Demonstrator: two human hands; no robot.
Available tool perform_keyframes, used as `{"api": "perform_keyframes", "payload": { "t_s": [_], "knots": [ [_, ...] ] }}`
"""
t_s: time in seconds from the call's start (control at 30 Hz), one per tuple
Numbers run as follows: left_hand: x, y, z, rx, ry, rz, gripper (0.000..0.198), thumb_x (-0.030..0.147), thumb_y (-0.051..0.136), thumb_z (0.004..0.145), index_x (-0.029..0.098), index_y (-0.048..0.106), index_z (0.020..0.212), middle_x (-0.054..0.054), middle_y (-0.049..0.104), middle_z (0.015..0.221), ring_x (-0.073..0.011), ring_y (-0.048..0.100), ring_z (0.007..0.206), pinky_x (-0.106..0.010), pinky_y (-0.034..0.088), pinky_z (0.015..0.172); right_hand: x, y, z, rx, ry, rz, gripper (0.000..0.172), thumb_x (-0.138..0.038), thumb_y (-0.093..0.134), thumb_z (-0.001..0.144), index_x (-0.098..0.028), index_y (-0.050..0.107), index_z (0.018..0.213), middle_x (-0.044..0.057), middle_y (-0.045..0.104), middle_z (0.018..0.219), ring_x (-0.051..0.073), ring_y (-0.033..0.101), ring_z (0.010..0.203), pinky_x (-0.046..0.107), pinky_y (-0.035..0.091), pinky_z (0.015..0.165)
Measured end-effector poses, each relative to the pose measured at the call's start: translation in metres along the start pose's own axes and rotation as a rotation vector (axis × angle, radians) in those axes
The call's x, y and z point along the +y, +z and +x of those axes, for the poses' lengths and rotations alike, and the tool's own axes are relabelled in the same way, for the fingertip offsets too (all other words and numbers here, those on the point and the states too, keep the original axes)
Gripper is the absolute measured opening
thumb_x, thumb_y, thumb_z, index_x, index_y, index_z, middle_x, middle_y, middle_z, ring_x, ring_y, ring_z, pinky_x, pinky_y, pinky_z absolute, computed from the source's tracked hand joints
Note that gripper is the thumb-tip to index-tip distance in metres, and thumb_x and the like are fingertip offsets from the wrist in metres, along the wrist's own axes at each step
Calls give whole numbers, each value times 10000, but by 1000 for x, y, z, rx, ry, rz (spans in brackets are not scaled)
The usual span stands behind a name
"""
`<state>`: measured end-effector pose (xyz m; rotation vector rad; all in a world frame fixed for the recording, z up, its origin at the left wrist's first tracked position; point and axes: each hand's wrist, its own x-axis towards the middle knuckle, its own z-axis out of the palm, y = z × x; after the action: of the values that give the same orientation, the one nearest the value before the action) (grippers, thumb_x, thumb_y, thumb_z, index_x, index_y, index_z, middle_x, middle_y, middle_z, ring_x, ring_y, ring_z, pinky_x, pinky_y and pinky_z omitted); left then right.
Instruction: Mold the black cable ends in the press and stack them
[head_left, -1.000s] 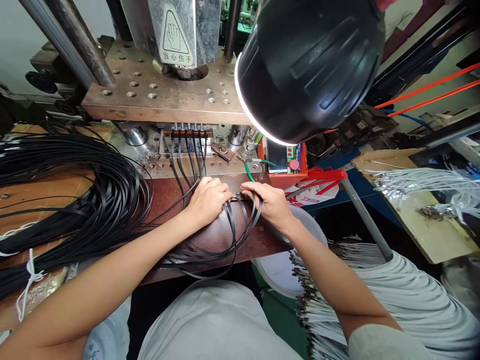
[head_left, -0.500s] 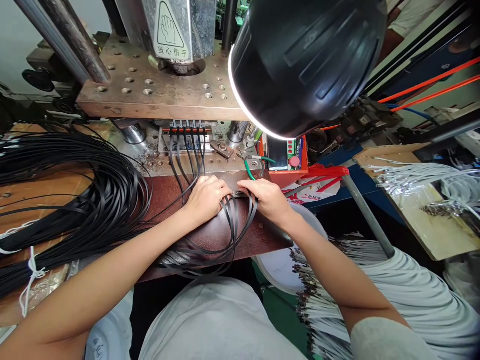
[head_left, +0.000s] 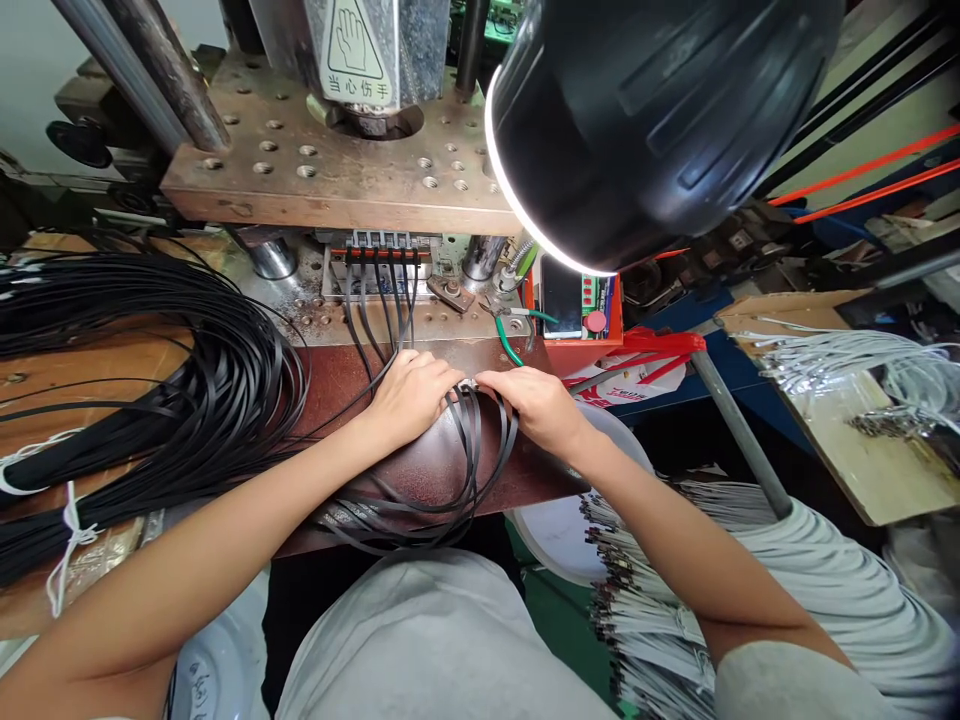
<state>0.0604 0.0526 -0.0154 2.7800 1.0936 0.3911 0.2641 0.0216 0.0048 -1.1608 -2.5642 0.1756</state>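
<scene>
Close together over the brown work surface (head_left: pixel 420 480), both hands are closed around the ends of several flat black cables (head_left: pixel 472 450). My left hand (head_left: pixel 415 395) has its fingers curled over the cables, palm down. With thumb and forefinger, my right hand (head_left: pixel 541 405) pinches the cable ends just beside it. Small light metal tips show between the fingertips, partly hidden. The cables loop down toward my lap. Behind the hands, several black cables run up into a metal mould (head_left: pixel 379 270) under the press plate (head_left: pixel 337 195).
Green-handled pliers (head_left: pixel 511 340) lie behind my right hand. A black lamp (head_left: pixel 652 130) hangs at upper right. A big coil of black cable (head_left: pixel 232 390) lies at left. White cables (head_left: pixel 810 570) hang at right above a white tub (head_left: pixel 559 535). An orange control box (head_left: pixel 577 310) stands behind.
The camera view has shifted slightly, so the press and lamp sit a little higher and further right. Both hands keep nearly the same place and grip, with small finger movements.
</scene>
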Motion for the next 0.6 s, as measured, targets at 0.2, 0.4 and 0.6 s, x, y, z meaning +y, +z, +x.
{"api": "perform_keyframes", "payload": {
  "t_s": [0.2, 0.4, 0.6],
  "knots": [
    [-5, 0, -4, -14, 23, 30, 297, 183, 456, 874, 225, 557, 1149, -35, 601, 873, -211, 503, 840, -358, 326, 757, 11, -2, -8, 34, 110, -151, 308, -299, 458, 905, -144, 542, 1157, 154, 499, 1290, 253, 458, 1196, 415, 398, 976],
    [-5, -3, -5, -56, 107, 130, 367, 215, 324, 934, 344, 488, 1236, -56, 535, 889, -204, 455, 781, -322, 278, 655, 8, 2, -14, 73, 374, -131, 282, -345, 422, 913, -137, 546, 1056, 126, 550, 964, 224, 549, 870, 345, 467, 736],
    [-4, -4, -6, -58, 92, 144, 366, 219, 322, 937, 356, 485, 1235, -54, 518, 880, -200, 438, 767, -314, 279, 642, 2, 0, -13, 32, 267, -67, 346, -348, 417, 913, -150, 542, 1169, 128, 498, 1028, 222, 503, 915, 364, 456, 797]
  ]
}}
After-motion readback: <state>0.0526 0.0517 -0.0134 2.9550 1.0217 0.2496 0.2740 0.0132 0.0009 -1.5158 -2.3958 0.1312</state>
